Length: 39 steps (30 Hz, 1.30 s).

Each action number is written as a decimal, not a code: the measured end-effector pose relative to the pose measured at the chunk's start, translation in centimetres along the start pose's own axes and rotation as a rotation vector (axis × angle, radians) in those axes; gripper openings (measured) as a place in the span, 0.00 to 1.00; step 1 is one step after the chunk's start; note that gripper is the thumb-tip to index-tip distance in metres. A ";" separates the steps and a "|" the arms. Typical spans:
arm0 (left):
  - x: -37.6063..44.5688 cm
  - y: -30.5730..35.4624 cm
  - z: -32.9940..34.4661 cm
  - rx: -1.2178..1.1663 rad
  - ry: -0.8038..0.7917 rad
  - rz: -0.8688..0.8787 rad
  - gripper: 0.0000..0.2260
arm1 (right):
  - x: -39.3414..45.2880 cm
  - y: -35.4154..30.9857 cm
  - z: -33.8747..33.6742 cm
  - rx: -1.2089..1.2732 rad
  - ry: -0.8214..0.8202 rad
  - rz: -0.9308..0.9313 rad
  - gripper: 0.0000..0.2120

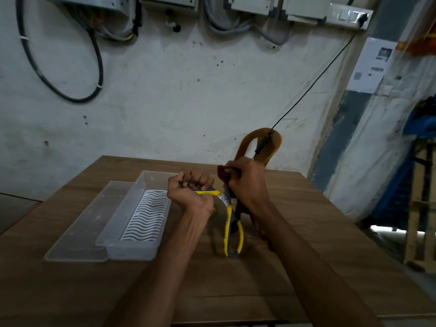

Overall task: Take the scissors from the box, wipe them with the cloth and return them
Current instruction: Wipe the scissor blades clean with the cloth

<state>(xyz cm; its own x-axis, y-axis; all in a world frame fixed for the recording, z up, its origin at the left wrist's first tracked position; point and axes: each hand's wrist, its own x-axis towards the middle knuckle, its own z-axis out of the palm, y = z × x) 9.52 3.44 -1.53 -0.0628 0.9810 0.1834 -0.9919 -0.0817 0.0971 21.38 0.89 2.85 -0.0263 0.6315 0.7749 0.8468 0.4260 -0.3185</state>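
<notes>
Yellow-and-grey scissors (232, 230) are held spread apart above the wooden table (212, 291). My left hand (193, 190) is closed around one handle, palm up. The other handle hangs down toward the table. My right hand (247, 180) grips a dark red cloth (223, 174) wrapped over the blades, so the blade tips are hidden. The cloth's tail hangs down beneath my right wrist. The clear plastic box (139, 223) with a white wavy insert stands to the left of my hands, with no scissors in it.
The box's clear lid (87, 227) lies flat beside the box on its left. A brown sandal-like object (262, 147) leans against the wall behind my right hand, with a black cable (313, 83) running to it from a wall socket. A small round green sticker lies under my left wrist.
</notes>
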 end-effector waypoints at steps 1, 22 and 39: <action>0.1 0.2 0.0 0.001 -0.003 0.006 0.10 | 0.2 0.0 0.1 0.006 0.002 -0.002 0.09; -0.2 0.4 0.4 0.003 -0.023 0.012 0.10 | -3.9 -0.2 -0.3 0.089 0.025 0.025 0.13; -0.4 0.4 0.7 0.013 -0.023 0.000 0.10 | -5.7 0.3 -1.9 0.033 -0.194 -0.192 0.13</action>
<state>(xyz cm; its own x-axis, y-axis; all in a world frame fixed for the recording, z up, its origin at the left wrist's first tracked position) 9.24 2.86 -0.92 -0.0602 0.9767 0.2061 -0.9903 -0.0843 0.1101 22.81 -3.74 -0.65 -0.2889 0.6481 0.7046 0.7989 0.5688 -0.1956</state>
